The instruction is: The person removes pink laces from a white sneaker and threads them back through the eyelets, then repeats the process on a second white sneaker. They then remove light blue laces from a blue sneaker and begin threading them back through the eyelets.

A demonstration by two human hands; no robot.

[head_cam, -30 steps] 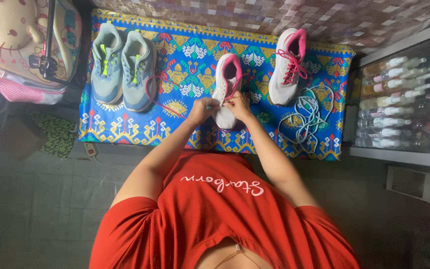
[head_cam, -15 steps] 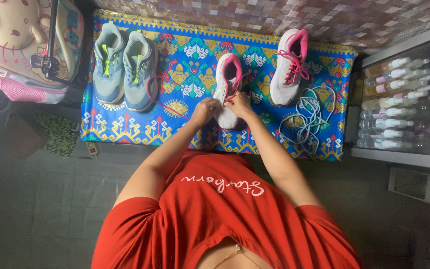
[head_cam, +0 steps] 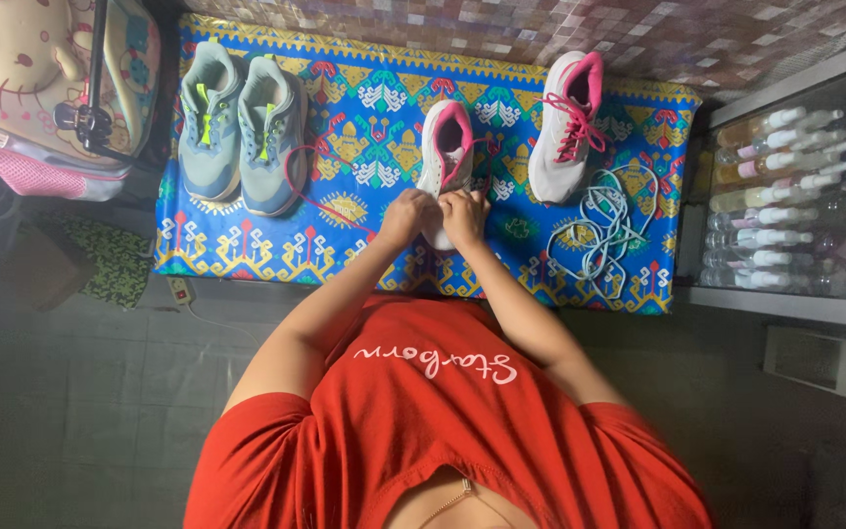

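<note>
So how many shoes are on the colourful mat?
4. Two grey-blue shoes sit side by side at the mat's left end, one white-pink shoe is under the hands, and another white-pink shoe lies right of it.

One head-worn camera looks straight down from well above, the person's red shirt (head_cam: 443, 421) filling six o'clock. The patterned mat (head_cam: 374, 98) spans twelve o'clock, fairly distant. No second view shares the scene.

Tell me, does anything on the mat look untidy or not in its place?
Yes. The white and pink shoe under both hands has no lacing like its partner; a loose pink lace trails from it across the patterned mat toward the grey shoes. A tangled pile of light blue laces lies loose.
</note>
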